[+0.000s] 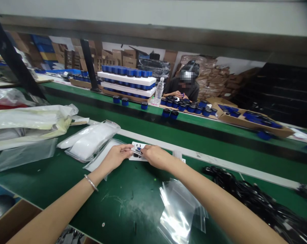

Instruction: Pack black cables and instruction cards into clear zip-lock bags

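My left hand (117, 155) pinches the left edge of a small white printed card (137, 146) with dark pictures on it. On the card's right side, my right hand (155, 156) closes its fingers over the edge, partly hiding it. Another printed card (136, 158) shows just below, close to the green tabletop; whether it is held too, I cannot tell. Behind my right wrist stands a small stack of white cards (177, 155). Clear plastic bags (177, 210) lie under my right forearm. White packets in clear wrapping (92, 139) rest left of my left hand.
Black cables (247, 196) lie in a heap at the right. Large plastic bags (28, 122) cover the left side. Beyond a pale strip, the green belt carries several blue round parts (144, 105). A person (185, 84) works across it, near a water bottle (159, 90) and stacked trays (128, 79).
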### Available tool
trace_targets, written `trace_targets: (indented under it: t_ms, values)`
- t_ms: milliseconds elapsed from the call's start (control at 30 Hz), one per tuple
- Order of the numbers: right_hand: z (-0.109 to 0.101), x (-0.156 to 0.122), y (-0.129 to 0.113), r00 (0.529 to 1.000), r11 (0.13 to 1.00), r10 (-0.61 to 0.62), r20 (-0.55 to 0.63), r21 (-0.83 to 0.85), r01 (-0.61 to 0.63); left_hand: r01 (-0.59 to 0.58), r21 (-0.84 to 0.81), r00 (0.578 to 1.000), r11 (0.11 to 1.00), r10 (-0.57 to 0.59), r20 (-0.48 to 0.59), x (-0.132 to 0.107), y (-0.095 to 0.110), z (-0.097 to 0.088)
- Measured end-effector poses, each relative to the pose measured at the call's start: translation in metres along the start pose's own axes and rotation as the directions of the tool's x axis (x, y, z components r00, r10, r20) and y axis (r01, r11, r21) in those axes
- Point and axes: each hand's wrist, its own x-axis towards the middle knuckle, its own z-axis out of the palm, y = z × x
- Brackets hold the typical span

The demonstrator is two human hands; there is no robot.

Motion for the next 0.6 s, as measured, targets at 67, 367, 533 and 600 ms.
trace_targets:
  t_ms: [67,367,533,600]
  values:
    - [0.0009,0.0004,-0.0028,1.0,1.0,0.018,-0.014,0.001,-0.018,0.006,-0.027,1.0,1.0,-0.006,-0.007,-0.0006,0.0008,0.0009]
    - [0.0015,0.004,-0.0034,0.997,0.997,0.076,-0.016,0.033,-0.075,0.02,-0.132,1.0,0.991,-0.021,-0.012,-0.0037,0.0028,0.0013]
    - [0.0032,0.005,-0.0054,0.996,0.994,0.085,-0.027,0.071,-0.083,0.116,-0.176,0.99,0.978,-0.127,-0.055,-0.0001,0.0089,0.0046]
    - [0.0038,0.0051,-0.0067,0.995,0.991,0.095,-0.04,0.1,-0.091,0.149,-0.171,0.984,0.974,-0.163,-0.069,0.0049,0.0104,0.0066]
